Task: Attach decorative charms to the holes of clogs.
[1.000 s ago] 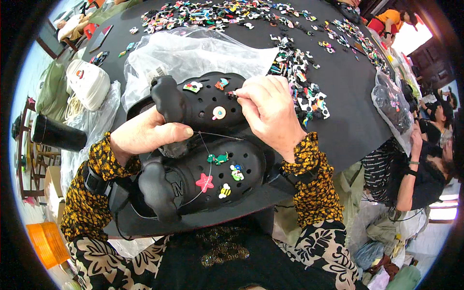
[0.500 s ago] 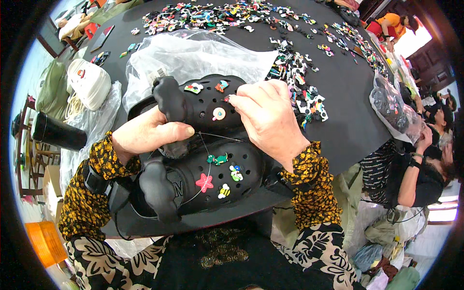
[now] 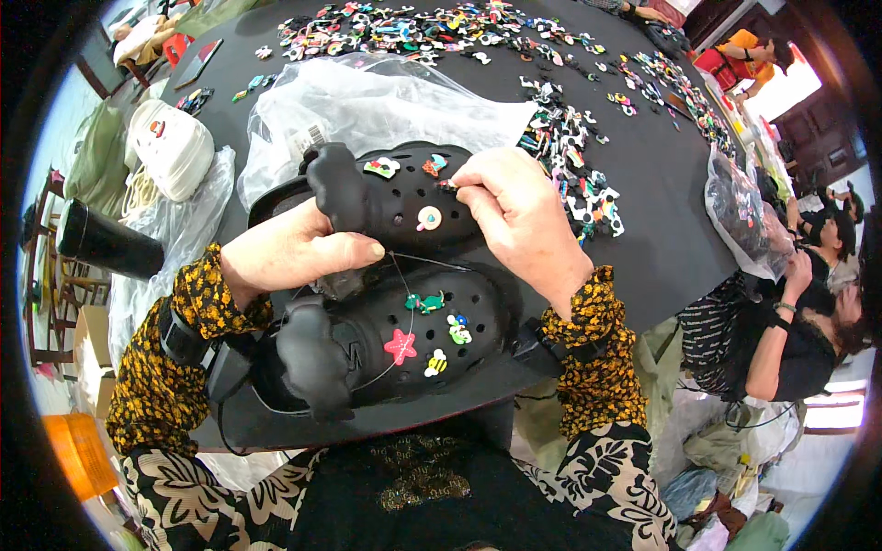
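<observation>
Two black clogs lie side by side in front of me, joined by a thin cord. My left hand [image 3: 292, 253] is closed around the side of the far clog [image 3: 450, 234], thumb on top. With a pinch, my right hand [image 3: 525, 220] holds a small dark-and-red shoe charm [image 3: 446, 185] against that clog's upper, at a hole; its shape is mostly hidden by the fingers. A round lollipop-like charm [image 3: 428, 218] and two others sit nearby. The near clog [image 3: 487, 303] bears a pink starfish charm [image 3: 400, 347], a bee charm [image 3: 436, 364] and two green ones.
Heaps of loose charms [image 3: 395, 29] cover the table's far side and run down the right. A clear plastic bag [image 3: 367, 101] lies behind the clogs. At left are a white clog [image 3: 172, 151] and a black tumbler [image 3: 110, 241]. Another person [image 3: 799, 321] sits at right.
Both clogs and my hands have shifted slightly to the right in the picture. My right fingers still pinch the small charm at the far clog; the left hand keeps its hold.
</observation>
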A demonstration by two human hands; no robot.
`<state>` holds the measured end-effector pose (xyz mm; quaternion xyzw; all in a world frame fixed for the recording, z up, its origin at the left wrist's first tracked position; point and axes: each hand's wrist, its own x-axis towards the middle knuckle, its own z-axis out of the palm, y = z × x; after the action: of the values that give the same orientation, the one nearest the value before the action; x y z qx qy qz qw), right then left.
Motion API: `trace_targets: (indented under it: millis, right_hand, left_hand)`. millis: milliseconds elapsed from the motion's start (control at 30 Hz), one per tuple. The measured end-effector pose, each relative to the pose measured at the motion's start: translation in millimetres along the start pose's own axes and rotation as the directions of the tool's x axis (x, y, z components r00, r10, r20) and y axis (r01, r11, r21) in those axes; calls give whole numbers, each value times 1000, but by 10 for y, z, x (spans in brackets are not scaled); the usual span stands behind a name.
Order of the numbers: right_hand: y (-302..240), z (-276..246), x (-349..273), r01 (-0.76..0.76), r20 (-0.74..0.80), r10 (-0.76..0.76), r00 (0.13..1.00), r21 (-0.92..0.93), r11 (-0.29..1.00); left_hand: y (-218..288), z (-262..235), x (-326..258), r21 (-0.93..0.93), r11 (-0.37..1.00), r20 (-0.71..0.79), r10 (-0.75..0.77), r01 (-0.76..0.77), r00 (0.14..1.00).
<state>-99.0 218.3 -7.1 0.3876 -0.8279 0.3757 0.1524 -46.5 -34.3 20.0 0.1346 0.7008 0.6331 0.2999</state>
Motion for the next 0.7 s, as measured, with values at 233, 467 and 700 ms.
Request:
trace_targets:
  millis: [233, 467, 700]
  right_hand:
    - [-36, 17, 39, 133, -9, -141, 990, -268, 954]
    - [-242, -14, 0, 269, 137, -231, 963, -503, 822]
    - [-297, -9, -68, 255, 237, -150, 960, -515, 819]
  left_hand:
    - [-15, -32, 36, -1, 1000, 25, 20, -20, 999]
    - [-35, -16, 40, -30, 997, 21, 72, -71, 997]
    - [-114, -15, 88, 12, 998, -46, 65, -64, 997]
